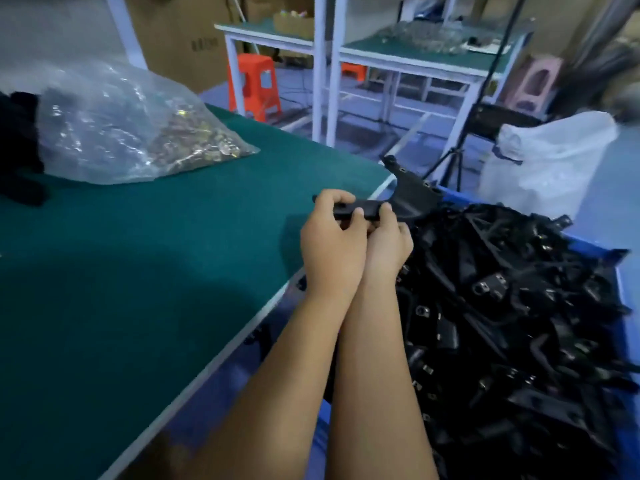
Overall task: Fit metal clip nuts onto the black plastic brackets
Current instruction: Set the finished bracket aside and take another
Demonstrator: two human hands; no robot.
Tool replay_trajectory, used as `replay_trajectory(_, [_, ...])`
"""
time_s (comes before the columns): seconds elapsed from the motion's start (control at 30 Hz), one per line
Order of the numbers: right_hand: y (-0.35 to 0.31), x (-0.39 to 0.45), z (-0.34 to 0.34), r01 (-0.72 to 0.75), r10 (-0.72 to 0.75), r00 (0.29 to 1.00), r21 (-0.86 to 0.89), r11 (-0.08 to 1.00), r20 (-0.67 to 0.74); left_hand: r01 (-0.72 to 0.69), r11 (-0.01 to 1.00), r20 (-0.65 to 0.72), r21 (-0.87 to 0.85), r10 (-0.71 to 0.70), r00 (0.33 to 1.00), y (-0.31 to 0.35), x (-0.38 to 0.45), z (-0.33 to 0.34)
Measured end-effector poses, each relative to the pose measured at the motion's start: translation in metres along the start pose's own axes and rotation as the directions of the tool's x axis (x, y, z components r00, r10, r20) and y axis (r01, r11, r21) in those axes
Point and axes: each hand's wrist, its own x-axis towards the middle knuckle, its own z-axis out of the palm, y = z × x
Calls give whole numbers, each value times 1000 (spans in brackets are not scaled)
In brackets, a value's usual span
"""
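1. Over the tabletop's (145, 258) right edge, a black plastic bracket (408, 199) is held in the air, the left hand (332, 237) and the right hand (388, 237) both curled tight around its near arm.
2. No clip nut shows between the fingers; if one is there, it likely needs pressing on squarely.
3. Beside them, a blue bin (621, 268) holds piled brackets; the bag of clip nuts (138, 129) lies near the far edge.

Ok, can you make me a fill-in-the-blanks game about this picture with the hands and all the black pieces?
1. Both hands, the left hand and the right hand, hold one ____ plastic bracket.
2. The heap of brackets lies in a ____ crate.
3. The clear bag of metal clip nuts sits on the ____ table mat.
4. Behind the table stands an ____ stool.

Missing words: black; blue; green; orange
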Motion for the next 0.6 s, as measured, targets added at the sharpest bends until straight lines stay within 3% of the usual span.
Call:
replay_trajectory(0.13, [-5, 26, -43, -23, 18, 978, -23, 999, -207, 89, 995, 279, 52, -100, 955, -14, -23, 30])
replay_trajectory(0.27, [-9, 48, -70, -46, 16, 937, -78, 996, -350, 197, 972, 582, 131, -236, 778, -29, -34, 42])
replay_trajectory(0.37, [-23, 71, -82, 8, -37, 913, -75, 997, -406, 163, 974, 645, 155, -225, 730, -29, -35, 43])
replay_trajectory(0.5, [-52, 110, -94, 53, -107, 893, -136, 989, -436, 188, 969, 646, 162, -248, 722, -33, -31, 36])
replay_trajectory(0.6, [-68, 128, -95, 16, -64, 919, -126, 992, -388, 210, 966, 639, 152, -258, 724, -38, -31, 30])
